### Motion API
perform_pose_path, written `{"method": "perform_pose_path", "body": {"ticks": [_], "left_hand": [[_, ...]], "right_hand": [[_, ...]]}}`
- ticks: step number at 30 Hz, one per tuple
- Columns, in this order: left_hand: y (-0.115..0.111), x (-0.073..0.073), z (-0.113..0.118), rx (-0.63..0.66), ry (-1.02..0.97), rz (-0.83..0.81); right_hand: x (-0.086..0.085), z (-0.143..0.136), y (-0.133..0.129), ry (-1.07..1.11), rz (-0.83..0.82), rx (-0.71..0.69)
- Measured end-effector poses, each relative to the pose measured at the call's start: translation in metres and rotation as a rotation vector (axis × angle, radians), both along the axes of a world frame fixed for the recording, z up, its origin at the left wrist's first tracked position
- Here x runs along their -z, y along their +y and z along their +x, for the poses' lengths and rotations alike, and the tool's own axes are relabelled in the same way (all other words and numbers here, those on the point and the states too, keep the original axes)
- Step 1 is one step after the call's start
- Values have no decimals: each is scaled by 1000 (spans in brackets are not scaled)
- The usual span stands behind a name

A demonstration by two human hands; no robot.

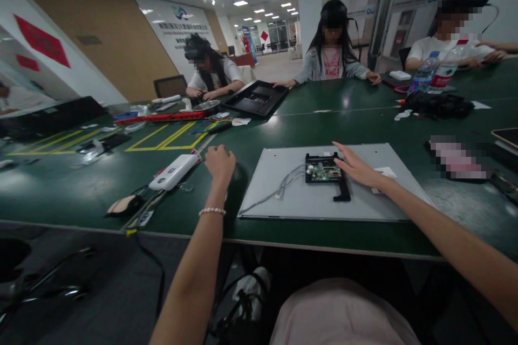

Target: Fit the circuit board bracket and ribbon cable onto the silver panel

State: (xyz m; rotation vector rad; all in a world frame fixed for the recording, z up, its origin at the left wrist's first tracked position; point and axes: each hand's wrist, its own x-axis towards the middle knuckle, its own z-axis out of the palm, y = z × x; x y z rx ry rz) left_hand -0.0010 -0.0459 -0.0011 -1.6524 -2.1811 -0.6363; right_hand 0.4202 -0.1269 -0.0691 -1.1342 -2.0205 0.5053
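A grey metal panel [279,183] lies flat on the table before me. On it sits a black plastic bracket [343,190] framing a green circuit board [324,172], with grey cables [288,180] running from it to the panel's left side. My right hand [358,166] is at the bracket's right edge, fingers stretched out and apart, seemingly touching it. Left of the panel, my left hand [219,163] is over the table with its fingers curled in; whatever they may hold is hidden. A white power strip [174,171] lies to the left of that hand.
A computer mouse [124,205] lies near the table's front edge. Across the green table [348,118], a person's hand touches a black frame [259,98]. Two other people sit nearby. To the right are a phone [457,159], bottles [424,73] and a black bundle [439,103].
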Motion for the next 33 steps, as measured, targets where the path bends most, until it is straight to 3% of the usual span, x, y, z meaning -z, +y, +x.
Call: {"method": "perform_pose_path", "body": {"ticks": [3, 5, 10, 13, 17, 21, 24, 27, 30, 33], "left_hand": [[-8, 9, -22, -205, -7, -29], [-10, 13, -29, -272, -25, -90], [-10, 16, -33, -335, -50, -210], [-9, 14, -35, -299, -96, -296], [-9, 13, -39, -172, -53, -329], [-5, 11, -36, -45, -57, -152], [-1, 6, -31, 165, -287, 39], [0, -1, -22, 370, -706, 118], [-11, -9, -6, 591, -998, 69], [-30, -15, 18, 773, -1000, -97]], "right_hand": [[1, -1, 0, -19, 11, 1], [2, -2, -1, -25, 13, 1], [0, -4, -2, -37, 9, 3], [-2, -3, -3, -49, -9, 8], [0, -2, -1, -60, -3, -6], [2, -2, 1, -75, 57, 7], [-2, -3, -2, -89, 117, 49], [-12, -5, -6, -102, 196, 96], [-24, -10, -12, -120, 253, 97], [-34, -19, -19, -145, 267, 38]]}}
